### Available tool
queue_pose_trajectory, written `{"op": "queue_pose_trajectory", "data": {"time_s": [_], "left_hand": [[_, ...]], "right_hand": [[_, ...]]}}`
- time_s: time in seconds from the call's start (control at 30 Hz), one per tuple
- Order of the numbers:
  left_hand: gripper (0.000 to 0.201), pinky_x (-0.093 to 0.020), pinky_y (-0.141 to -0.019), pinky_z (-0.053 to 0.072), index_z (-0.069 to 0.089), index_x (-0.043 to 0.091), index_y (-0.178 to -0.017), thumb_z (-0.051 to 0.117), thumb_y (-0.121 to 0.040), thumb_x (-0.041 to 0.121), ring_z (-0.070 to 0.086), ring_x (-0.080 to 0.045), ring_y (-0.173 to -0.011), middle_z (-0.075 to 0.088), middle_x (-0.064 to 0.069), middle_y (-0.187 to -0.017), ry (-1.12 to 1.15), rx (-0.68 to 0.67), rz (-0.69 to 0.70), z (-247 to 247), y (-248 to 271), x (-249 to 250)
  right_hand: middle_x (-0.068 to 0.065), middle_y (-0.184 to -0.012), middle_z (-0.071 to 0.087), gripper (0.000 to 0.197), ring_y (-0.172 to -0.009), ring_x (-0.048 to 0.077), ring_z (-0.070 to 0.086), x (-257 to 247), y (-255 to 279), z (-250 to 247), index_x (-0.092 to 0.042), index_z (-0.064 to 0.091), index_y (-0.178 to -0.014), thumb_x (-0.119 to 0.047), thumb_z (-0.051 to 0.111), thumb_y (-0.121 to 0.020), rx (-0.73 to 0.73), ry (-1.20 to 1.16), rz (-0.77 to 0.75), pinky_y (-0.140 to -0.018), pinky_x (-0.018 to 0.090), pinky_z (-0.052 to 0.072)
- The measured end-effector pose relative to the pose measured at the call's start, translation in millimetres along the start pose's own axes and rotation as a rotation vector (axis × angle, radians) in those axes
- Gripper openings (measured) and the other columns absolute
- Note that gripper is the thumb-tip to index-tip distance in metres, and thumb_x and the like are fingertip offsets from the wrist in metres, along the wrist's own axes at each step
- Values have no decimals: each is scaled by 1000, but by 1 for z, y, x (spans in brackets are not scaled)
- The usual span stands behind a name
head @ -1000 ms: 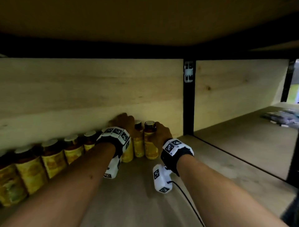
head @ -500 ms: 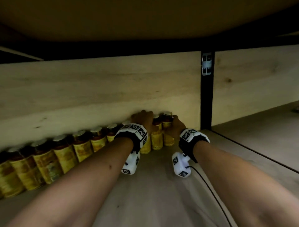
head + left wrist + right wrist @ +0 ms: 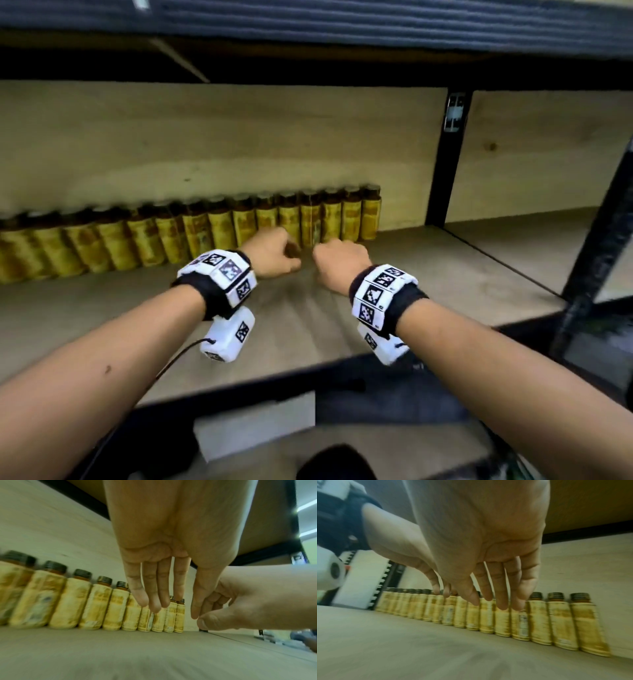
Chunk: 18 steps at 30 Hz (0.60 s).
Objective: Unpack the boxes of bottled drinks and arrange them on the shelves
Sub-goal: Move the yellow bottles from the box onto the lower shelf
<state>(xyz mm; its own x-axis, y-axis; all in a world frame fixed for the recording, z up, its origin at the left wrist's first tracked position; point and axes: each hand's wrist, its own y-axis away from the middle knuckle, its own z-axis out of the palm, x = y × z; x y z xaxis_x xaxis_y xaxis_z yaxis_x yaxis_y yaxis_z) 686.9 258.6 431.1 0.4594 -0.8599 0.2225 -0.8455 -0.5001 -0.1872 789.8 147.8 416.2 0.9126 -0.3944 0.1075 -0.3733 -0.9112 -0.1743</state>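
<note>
Amber bottles (image 3: 310, 219) with yellow labels and dark caps stand in one row along the back panel (image 3: 219, 137) of the wooden shelf (image 3: 445, 274); each bottle is upright, long axis vertical, cap up; the row itself runs left to right, packed side by side, bottle against bottle. In the head view its right end stops short of the black upright post (image 3: 445, 161), with a bare strip of board between last bottle and post; its left end runs out of frame.

Your left hand (image 3: 272, 253) and right hand (image 3: 339, 262) hover side by side in front of the row, near its right portion, touching no bottle; neither holds anything. Left wrist view: your left fingers (image 3: 154, 588) hang straight and close together, thumb apart to the side, tips above the board; your right hand (image 3: 240, 601) shows there too, fingers loosely curled, thumb forward. Right wrist view: your right fingers (image 3: 498, 585) hang slightly spread and relaxed, tips in front of the labels (image 3: 501, 622).

Room: the board in front of the row is bare wood out to the front edge (image 3: 239, 387), wide enough for both forearms; a dark underside of the upper shelf (image 3: 308, 65) caps the space above the bottle caps. Right of the post lies another bay (image 3: 513, 240) of the same board. Pictures are motion-blurred; label print is unreadable.
</note>
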Motion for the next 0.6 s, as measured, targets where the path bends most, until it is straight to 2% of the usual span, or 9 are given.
{"op": "queue_pose_trajectory", "data": {"time_s": [0.07, 0.13, 0.27, 0.33, 0.4, 0.5, 0.6], "left_hand": [[17, -17, -73, 44, 74, 17, -94, 69, -81, 27, 69, -13, -81, 74, 0, -87, 94, -22, -53, 4, 51, -8], [9, -19, -63, 48, 72, 17, -78, 69, -81, 25, 69, -12, -60, 71, 1, -67, 191, -59, -98, 10, 103, -13], [14, -23, -56, 43, 69, 15, -72, 68, -82, 26, 60, -10, -53, 67, 0, -63, 227, -49, -140, 36, 191, -26], [14, -23, -57, 45, 70, 15, -72, 68, -81, 26, 60, -6, -53, 69, 0, -63, 266, -63, -164, 57, 226, -33], [13, -24, -64, 50, 71, 16, -74, 69, -79, 28, 64, -9, -61, 69, 3, -64, 258, -78, -207, 84, 254, -39], [11, -29, -74, 54, 71, 20, -78, 71, -76, 30, 65, -15, -78, 69, 3, -77, 257, -138, -292, 134, 282, -51], [10, -29, -78, 54, 71, 21, -82, 72, -77, 30, 65, -17, -84, 70, 0, -86, 253, -224, -378, 187, 300, -62]], "right_hand": [[15, -120, 61, 29, -110, 37, 60, -31, 33, 2, -12, 58, -118, -21, 54, -92, 8, 10, -49, -79, 40, 45], [14, -115, 62, 25, -107, 36, 61, -60, 67, 7, -12, 59, -114, -21, 53, -92, 35, 17, -84, -74, 37, 42], [16, -112, 64, 27, -105, 39, 61, -109, 127, 24, -12, 60, -111, -29, 53, -92, 57, -62, -127, -77, 37, 45], [17, -110, 65, 27, -102, 40, 61, -129, 151, 41, -12, 61, -107, -32, 52, -91, 36, -115, -152, -72, 36, 42], [16, -106, 66, 25, -98, 40, 62, -146, 171, 66, -13, 61, -104, -31, 53, -90, -12, -144, -157, -69, 36, 41], [14, -103, 66, 23, -95, 39, 63, -164, 188, 112, -12, 58, -103, -31, 54, -90, -131, -156, -171, -68, 36, 43], [14, -107, 65, 24, -98, 38, 62, -172, 198, 156, -11, 57, -105, -29, 54, -90, -227, -148, -183, -70, 37, 44]]}}
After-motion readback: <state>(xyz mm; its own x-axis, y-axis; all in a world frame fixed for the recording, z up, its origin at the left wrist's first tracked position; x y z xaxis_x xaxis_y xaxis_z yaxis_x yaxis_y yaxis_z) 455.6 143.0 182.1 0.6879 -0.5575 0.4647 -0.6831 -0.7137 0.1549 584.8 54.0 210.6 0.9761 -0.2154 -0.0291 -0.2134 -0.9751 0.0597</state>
